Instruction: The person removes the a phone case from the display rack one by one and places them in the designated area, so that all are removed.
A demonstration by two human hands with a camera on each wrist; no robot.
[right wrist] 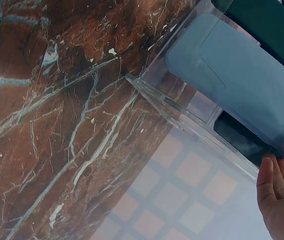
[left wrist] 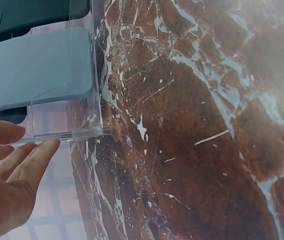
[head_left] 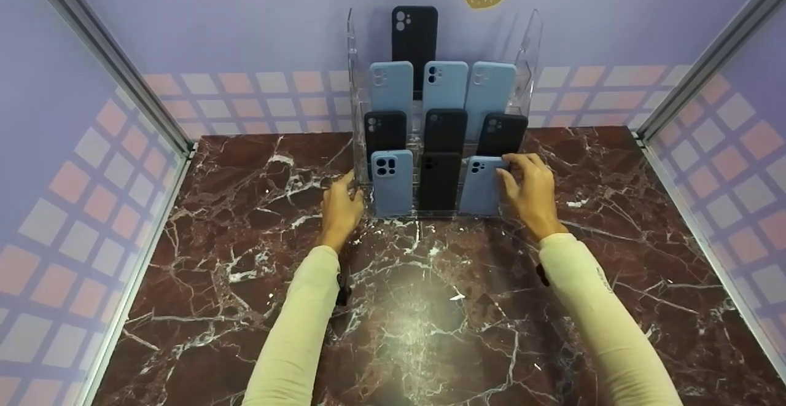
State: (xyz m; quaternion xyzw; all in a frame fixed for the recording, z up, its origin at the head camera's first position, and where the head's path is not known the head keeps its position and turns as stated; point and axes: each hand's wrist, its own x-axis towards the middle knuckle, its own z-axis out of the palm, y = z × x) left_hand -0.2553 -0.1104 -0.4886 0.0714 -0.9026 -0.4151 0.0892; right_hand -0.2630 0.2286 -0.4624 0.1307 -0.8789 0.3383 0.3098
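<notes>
A clear tiered display stand holds rows of light blue and black phone cases. My right hand pinches the upper right corner of a light blue phone case in the front row. In the right wrist view that case leans in the stand, thumb at its front and fingertips behind its edge. At the stand's left side, my left hand holds the clear side panel. The left wrist view shows the thumb on one side of the panel and straight fingers against the other.
Beside the front-row case stand a black case and another light blue case. One black case stands alone on the top tier. The stand rests on a dark red marbled table, with patterned walls behind and at both sides.
</notes>
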